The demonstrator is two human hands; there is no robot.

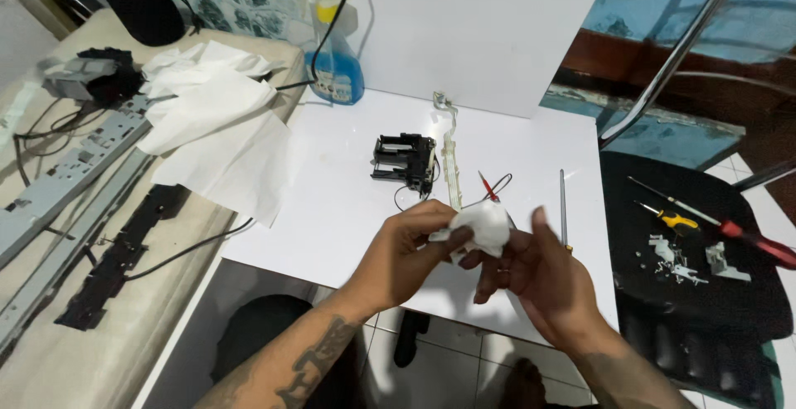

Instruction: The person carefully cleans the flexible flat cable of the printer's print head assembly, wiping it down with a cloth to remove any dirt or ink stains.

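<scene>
My left hand [408,253] and my right hand [539,275] meet over the near edge of a white board [332,210]. Both hands pinch a crumpled white tissue [481,225] between them. What the tissue wraps, if anything, is hidden. Just beyond the hands lie a small black plastic mechanism [404,160] with wires, a long translucent plastic strip [450,160] and a thin red-handled tool [487,185]. A slim metal screwdriver [563,208] lies to the right of the tissue.
A blue spray bottle [336,53] stands at the board's back left, beside loose white paper sheets [220,127]. Grey and black machine parts [75,177] lie on the left surface. On the right, a black chair seat [705,251] carries screwdrivers [730,228] and small white fragments.
</scene>
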